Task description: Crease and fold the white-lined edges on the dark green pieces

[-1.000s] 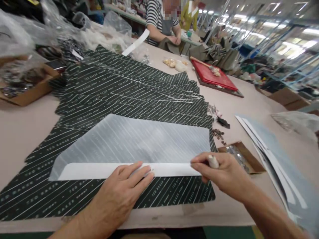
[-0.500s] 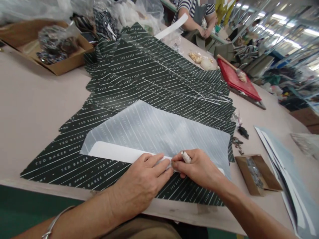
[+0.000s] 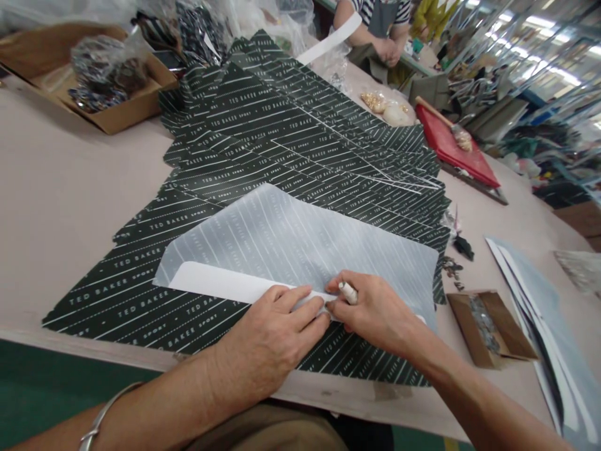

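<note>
My left hand [image 3: 282,329] lies palm down, fingers stretched out, on a white paper strip [image 3: 213,280]. The strip lies along the near edge of a translucent sheet [image 3: 300,228], through which striped print shows. At the left fingertips is my right hand [image 3: 370,307], bent round a slim pen-like tool whose white end [image 3: 348,292] sticks up; its tip is hidden. The right index finger and thumb are apart over the strip. Under all this spread dark green pieces with white stripes and lettering [image 3: 141,272].
An open cardboard box [image 3: 113,122] with bagged parts stands at the far left. To the right are a small brown box [image 3: 493,329], long white strips [image 3: 530,300], loose small parts and a red board [image 3: 457,147] with a brush [image 3: 462,136]. Another person's hands [image 3: 387,50] are beyond the table.
My right index finger has lifted and spread away from the thumb, where they were close together before. The left hand stays on the strip. The view has shifted slightly.
</note>
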Motion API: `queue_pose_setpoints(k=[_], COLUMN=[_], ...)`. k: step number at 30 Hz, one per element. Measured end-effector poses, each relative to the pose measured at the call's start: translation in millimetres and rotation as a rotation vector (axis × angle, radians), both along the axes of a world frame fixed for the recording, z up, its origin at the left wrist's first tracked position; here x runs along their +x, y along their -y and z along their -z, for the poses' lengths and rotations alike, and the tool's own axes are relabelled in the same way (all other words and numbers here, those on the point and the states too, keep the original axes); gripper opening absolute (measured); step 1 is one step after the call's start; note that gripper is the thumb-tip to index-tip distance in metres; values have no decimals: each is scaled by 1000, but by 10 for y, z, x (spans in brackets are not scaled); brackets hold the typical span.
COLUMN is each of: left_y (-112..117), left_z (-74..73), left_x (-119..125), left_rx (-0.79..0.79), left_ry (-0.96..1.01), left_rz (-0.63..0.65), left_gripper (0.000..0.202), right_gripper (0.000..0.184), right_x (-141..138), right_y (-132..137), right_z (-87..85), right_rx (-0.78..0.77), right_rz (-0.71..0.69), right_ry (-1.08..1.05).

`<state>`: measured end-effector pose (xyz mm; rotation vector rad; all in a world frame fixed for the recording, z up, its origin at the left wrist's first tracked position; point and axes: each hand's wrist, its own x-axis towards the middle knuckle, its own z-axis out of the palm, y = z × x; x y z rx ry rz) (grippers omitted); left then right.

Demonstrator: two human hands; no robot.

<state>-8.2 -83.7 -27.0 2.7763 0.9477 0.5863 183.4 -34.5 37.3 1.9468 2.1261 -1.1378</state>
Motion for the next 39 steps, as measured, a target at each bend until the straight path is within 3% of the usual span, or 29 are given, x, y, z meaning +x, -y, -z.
queue_pose_setpoints(k=[3,5,10,14,19,26,31,39], left_y=[-3,-4,-2,-9,-38,-50,-71,-105], left_z=[2,4,-1,-36,-93,-86,-55,-28], left_x=[-2,-5,-2,21,43,16,27,32], left_rx=[18,24,35,17,-11,-49,27,13], left_ry=[-5,-25,-32,-63,-95,-103,-30,13], left_rz=[7,6,-1,-12,6,13,23,34], left_gripper=[31,32,36,34,37,37,38,32], right_gripper=[10,18,19,20,22,21,20,20], right_x=[79,185,368,300,201,193,199,44], right_y=[-19,-19,31,46,40,53,57,98], right_z=[-57,-117,-172,40,335,429,460,375], right_rx=[-26,-51,230,357,276,234,258,405], right_rz=[-1,93,631,902,1150,1187,1173,983], right_ry=[-82,-228,-1065,-1515,-1692,-1723,-1704,-1628])
